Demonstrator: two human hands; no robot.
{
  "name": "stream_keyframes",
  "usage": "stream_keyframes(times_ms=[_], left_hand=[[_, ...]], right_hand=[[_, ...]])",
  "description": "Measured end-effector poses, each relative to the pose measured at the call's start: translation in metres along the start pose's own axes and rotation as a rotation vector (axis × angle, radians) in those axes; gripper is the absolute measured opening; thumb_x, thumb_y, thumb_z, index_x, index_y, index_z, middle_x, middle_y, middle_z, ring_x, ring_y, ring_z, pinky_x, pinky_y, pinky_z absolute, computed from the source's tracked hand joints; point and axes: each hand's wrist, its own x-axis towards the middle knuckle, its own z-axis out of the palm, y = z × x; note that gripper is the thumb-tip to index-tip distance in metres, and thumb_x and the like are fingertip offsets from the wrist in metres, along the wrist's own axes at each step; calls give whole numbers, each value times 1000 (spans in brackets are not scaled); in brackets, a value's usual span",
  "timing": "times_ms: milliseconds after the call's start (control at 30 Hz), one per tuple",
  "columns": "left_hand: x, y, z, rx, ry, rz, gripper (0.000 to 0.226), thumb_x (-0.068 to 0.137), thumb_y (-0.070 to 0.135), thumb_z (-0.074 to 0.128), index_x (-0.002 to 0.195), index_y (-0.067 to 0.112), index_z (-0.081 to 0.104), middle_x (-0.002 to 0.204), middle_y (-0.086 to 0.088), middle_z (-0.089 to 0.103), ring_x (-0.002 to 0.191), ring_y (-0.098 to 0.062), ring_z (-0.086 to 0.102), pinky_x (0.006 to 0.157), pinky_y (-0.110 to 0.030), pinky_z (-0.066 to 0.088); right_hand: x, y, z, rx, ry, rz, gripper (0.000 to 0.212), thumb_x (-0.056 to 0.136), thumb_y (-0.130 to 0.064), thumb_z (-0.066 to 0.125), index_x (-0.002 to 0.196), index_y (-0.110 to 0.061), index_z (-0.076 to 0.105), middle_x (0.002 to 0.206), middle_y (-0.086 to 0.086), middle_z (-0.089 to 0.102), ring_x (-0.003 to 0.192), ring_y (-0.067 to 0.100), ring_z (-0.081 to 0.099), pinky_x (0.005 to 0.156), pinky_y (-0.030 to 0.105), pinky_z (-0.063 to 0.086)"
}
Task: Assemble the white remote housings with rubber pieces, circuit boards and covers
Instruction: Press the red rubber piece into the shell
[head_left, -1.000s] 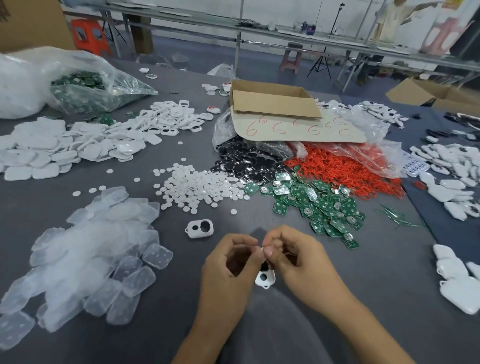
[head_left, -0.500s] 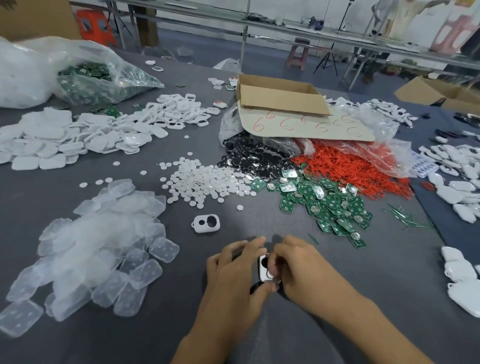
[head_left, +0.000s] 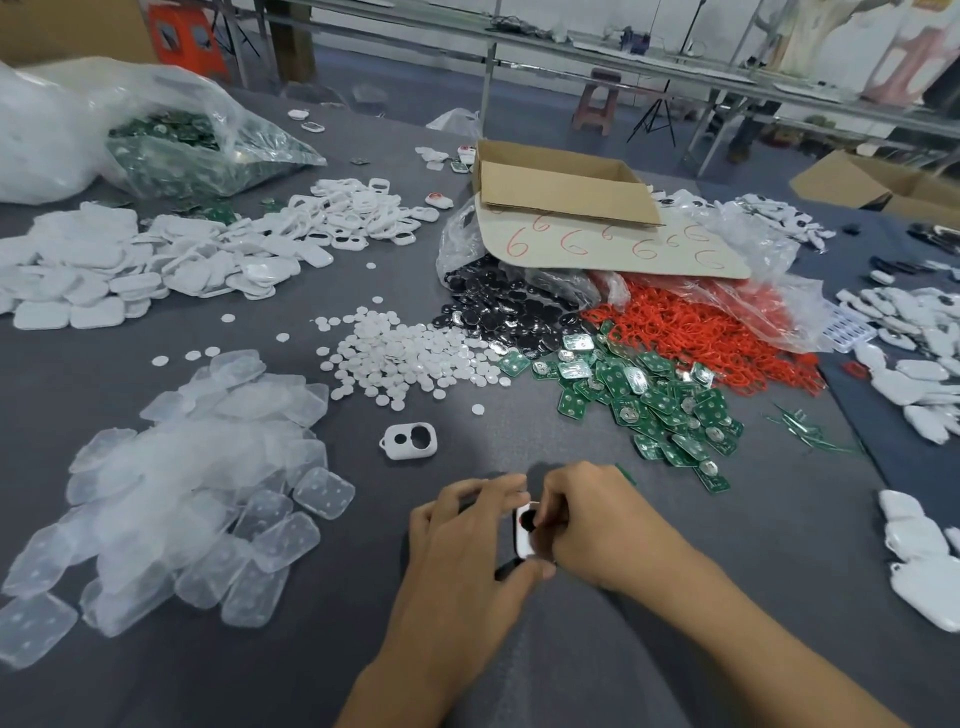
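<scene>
White plastic shows between the two hands at the near middle of the grey surface (head_left: 769, 519): a small housing (head_left: 522, 538) stood on its edge, with a dark round spot on its face. The left hand (head_left: 467, 551) curls round it, fingers over the top and thumb under the lower edge. The right hand (head_left: 597, 530) pinches it from the other side, fingertips bent in against its face. Whether the housing touches the surface cannot be told. Just beyond the hands and a little left lies a spare housing (head_left: 409, 440), flat, with two holes in it. To the near left spreads a heap of clear covers (head_left: 197, 493). At the near right edge lie a few white remotes (head_left: 917, 566). Farther out in the middle is a scatter of white discs (head_left: 405, 358), and right of them a pile of green boards (head_left: 654, 400). Behind these lie black caps (head_left: 498, 306) and red rubber pieces (head_left: 701, 332), both spilling from clear plastic. At the far left is a broad heap of white shells (head_left: 130, 265). Beyond the caps stands an open cardboard box (head_left: 561, 182), and at the far left a clear bag (head_left: 208, 150) holds more green boards.
</scene>
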Motion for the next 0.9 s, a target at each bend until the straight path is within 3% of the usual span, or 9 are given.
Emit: stream_keyframes(times_ms=[267,600,767,900], left_hand=[[0,3,-1,13,14,1,71,72,55,79,135,43,47,122,37,56,131,10,32,107,-20,20],[-2,5,-2,23,32,16,72,72,55,78,137,41,49,123,33,57,129,6,39,108,-24,27],[-3,5,-1,7,36,21,73,72,60,73,138,42,48,124,32,57,129,6,39,107,-24,28],[-2,5,-3,-21,40,-4,90,61,72,70,143,42,47,127,43,41,129,15,31,106,-13,22]], right_hand=[[-14,8,11,308,117,131,23,72,-16,82,64,-28,65,58,-13,60,54,-9,55,52,9,40],[-32,9,25,559,265,137,17,78,-10,81,78,-27,78,69,-4,68,55,1,56,57,11,44],[-33,12,26,602,293,133,17,83,-11,78,81,-28,78,71,-5,70,69,11,66,69,23,53],[-30,13,26,633,351,113,16,86,-15,75,79,-28,76,72,-7,72,70,9,67,70,24,53]])
